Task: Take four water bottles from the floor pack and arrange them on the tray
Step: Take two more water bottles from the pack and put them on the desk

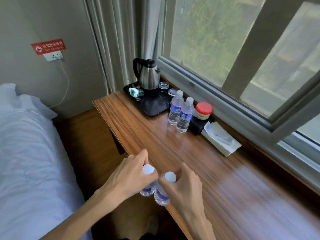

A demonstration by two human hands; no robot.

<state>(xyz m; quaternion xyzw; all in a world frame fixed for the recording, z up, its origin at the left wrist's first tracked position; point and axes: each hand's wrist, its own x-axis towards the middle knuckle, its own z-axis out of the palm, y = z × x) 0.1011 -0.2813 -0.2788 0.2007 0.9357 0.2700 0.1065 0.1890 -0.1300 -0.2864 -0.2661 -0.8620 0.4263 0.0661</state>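
While each hand grips one water bottle near the front edge of the wooden table [199,153], the black tray [154,105] lies far ahead and a little to the left, beside the window. The left hand [129,174] is closed around the neck of the left held bottle [148,181], and the right hand [182,184] is closed around the right held bottle [162,189]; both bottles stand almost upright, white caps toward the camera, touching or nearly touching each other. Two more bottles, the farther standing bottle [175,108] and the nearer standing bottle [185,115], stand upright on the table just right of the tray, not on it. I judge that the near part of the tray is free, since the kettle [147,73] and the glasses [163,85] fill its far part. Both hands seem about equally distant from the tray, the left one slightly more in line with it. All labels are blue, but their writing is too small to read. On the wall, a red no-smoking sign [48,46] carries Chinese characters that I cannot read clearly. The floor pack is not visible.
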